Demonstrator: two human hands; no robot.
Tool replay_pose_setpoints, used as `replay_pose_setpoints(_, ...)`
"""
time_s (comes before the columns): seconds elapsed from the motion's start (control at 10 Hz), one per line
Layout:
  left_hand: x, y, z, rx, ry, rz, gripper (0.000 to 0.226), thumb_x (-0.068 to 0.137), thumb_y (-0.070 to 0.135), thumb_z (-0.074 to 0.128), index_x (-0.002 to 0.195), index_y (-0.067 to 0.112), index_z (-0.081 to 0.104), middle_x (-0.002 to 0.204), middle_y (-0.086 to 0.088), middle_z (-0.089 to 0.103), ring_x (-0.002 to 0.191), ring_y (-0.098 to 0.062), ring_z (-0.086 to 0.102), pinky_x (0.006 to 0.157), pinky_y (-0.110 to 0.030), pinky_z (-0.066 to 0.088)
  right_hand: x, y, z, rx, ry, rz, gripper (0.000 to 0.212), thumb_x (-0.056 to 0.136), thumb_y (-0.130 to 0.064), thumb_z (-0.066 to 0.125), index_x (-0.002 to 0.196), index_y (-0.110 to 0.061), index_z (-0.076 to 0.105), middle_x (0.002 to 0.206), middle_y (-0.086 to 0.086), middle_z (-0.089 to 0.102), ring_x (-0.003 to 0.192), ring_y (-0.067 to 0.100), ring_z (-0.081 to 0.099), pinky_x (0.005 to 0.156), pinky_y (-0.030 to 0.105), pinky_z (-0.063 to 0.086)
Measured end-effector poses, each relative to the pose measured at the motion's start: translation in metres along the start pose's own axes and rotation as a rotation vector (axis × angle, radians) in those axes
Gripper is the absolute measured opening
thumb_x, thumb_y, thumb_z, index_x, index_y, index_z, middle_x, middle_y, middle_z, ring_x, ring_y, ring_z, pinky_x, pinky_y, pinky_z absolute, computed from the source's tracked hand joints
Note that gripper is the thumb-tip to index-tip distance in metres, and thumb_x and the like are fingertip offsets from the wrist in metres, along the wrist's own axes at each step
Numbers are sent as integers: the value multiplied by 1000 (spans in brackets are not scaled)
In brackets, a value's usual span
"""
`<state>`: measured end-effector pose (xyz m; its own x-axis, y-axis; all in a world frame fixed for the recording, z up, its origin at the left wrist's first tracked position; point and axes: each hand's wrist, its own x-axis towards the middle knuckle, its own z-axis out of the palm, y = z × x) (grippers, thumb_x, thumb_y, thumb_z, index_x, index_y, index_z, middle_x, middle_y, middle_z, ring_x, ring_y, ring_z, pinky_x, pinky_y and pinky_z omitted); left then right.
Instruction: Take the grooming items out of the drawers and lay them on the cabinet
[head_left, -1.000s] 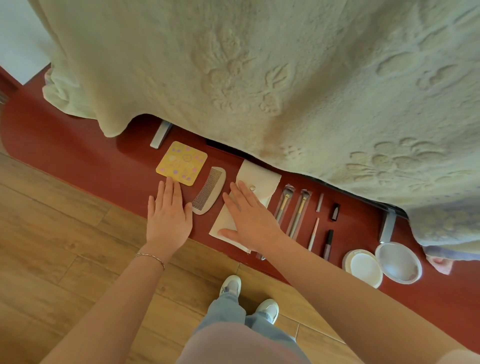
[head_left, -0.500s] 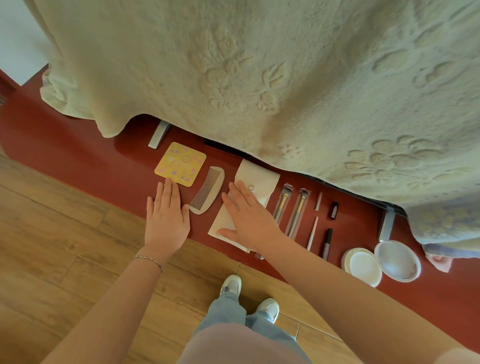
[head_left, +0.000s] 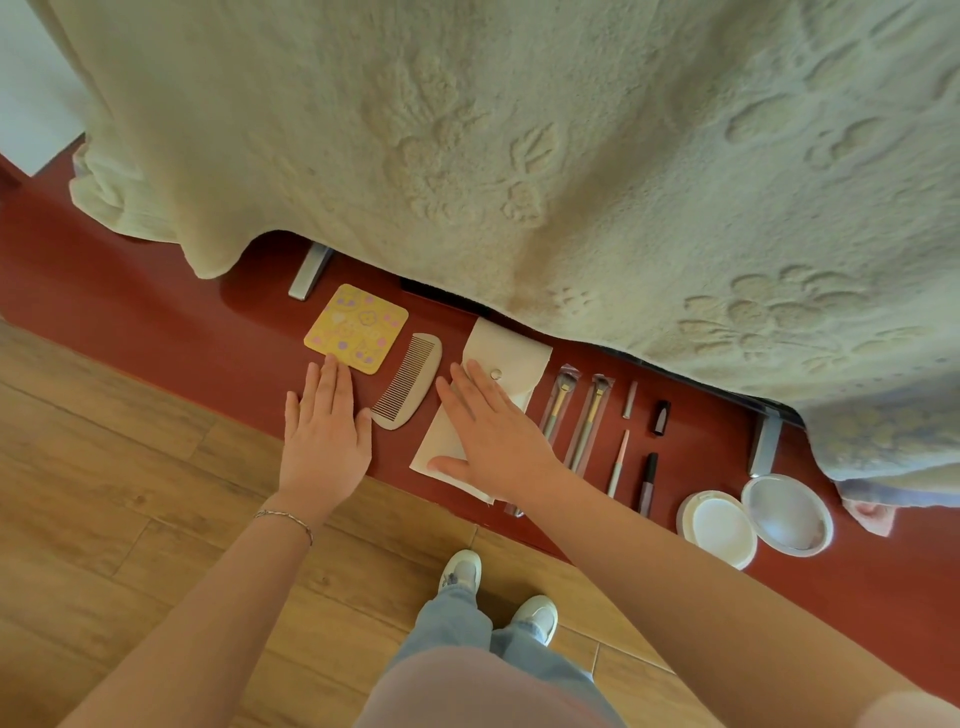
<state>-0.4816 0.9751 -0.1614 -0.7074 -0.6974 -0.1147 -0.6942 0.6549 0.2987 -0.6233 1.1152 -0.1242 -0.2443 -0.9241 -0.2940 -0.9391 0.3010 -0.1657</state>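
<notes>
A: Count on worktop (head_left: 156, 322)?
B: One yellow square card (head_left: 356, 328), one comb (head_left: 410, 382), one white pouch (head_left: 501, 364), two brushes in sleeves (head_left: 556, 402) (head_left: 589, 421).
A: Small items?
B: Two slim sticks (head_left: 629, 399) (head_left: 618, 464), two dark tubes (head_left: 660, 417) (head_left: 647, 483), one open round compact (head_left: 753, 519).

Both bare forearms reach forward from six o'clock. The left hand (head_left: 324, 431) lies flat, palm down, fingers together pointing to twelve o'clock, a thin bracelet at its wrist. The right hand (head_left: 493, 431) lies flat too, fingers angled toward eleven o'clock, thumb spread, gripping nothing.
</notes>
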Motion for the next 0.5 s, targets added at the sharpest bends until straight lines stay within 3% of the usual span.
replay_pose_setpoints(0.3, -13, 13, -1, 0, 40, 23, 61, 91, 33, 26, 142, -1, 25, 152, -17, 23, 141, -32, 14, 111, -50, 15, -34, 0, -13, 60, 34, 81, 73, 95, -51, 31, 149, -13, -2, 158, 8, -9, 143, 22, -15, 112, 33, -11)
replay_pose_setpoints(0.5, -21, 30, -17, 5, 99, 193, 61, 90, 38, 24, 141, 5, 32, 150, -12, 30, 140, -27, 21, 111, -45, 17, -86, 12, -27, 149, 31, 291, 71, 95, -53, 28, 148, -20, -4, 158, 0, -7, 145, 18, -9, 113, 33, -7)
